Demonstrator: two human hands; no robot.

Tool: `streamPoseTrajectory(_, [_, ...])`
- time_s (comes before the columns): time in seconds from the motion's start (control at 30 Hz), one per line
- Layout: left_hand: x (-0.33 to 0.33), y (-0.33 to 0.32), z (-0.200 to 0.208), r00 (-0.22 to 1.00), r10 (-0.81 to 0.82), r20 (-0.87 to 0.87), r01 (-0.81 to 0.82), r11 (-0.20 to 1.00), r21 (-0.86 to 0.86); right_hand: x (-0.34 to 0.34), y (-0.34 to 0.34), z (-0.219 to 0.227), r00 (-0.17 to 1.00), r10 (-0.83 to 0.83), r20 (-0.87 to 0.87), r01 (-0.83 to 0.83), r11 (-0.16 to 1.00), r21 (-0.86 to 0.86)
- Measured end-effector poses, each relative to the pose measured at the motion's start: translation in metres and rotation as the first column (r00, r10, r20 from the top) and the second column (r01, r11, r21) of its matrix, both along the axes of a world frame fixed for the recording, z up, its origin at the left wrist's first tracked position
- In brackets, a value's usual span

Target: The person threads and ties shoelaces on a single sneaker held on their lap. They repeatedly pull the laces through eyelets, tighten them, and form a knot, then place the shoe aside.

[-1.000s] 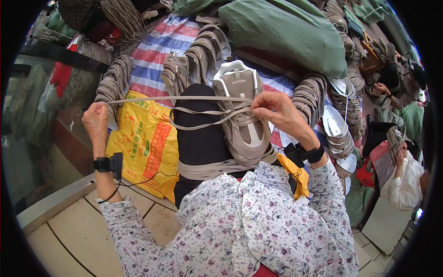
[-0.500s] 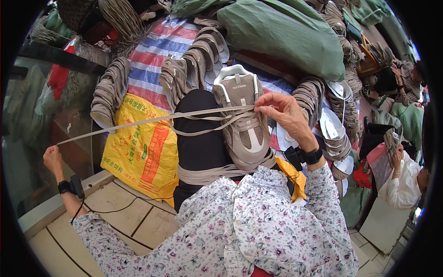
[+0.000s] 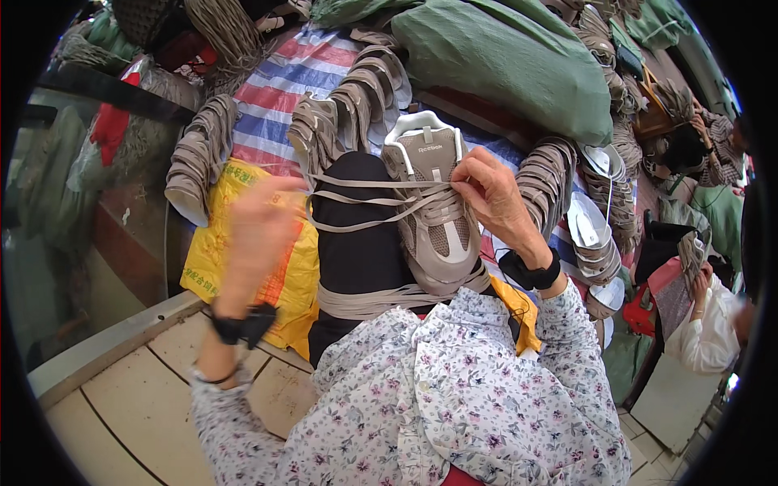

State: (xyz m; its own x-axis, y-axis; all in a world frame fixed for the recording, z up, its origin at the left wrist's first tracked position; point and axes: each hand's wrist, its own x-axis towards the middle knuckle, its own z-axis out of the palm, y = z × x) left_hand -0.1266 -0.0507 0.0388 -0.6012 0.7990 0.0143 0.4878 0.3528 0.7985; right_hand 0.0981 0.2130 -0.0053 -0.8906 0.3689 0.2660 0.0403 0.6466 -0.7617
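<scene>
Centrally, the taupe sneaker upper point(image 3: 442, 261) lies with its toe toward the person, just right of the black-clad knee point(image 3: 356, 255), and loops of flat lace point(image 3: 361, 200) extend from its eyelets across that knee. The right hand point(image 3: 490, 194) pinches the lace between thumb and fingertips at the upper's right edge; the left hand point(image 3: 263, 235) is motion-blurred in front of the yellow sack point(image 3: 301, 316), and whether it grips lace cannot be determined. Beyond, nested uppers point(image 3: 198, 162) stand in rows near the striped sheet point(image 3: 271, 101).
</scene>
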Motion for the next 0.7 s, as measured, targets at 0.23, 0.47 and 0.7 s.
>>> streamPoseTrajectory(0.23, [0.075,0.07,-0.023,0.88,-0.374,-0.293,0.337,0.926,-0.168,0.009,-0.001,0.003,0.988,-0.044,0.148,0.088,0.949,-0.303])
streamPoseTrajectory(0.47, [0.058,0.081,-0.02,0.898,-0.198,0.393,0.332,0.891,-0.309,0.0,0.006,0.003,0.991,0.067,0.119,0.059,0.575,-0.816])
streamPoseTrajectory(0.7, [0.018,0.08,-0.017,0.803,-0.326,0.499,0.439,0.89,-0.123,0.014,0.048,-0.025,0.988,-0.147,-0.045,-0.037,0.055,-0.998])
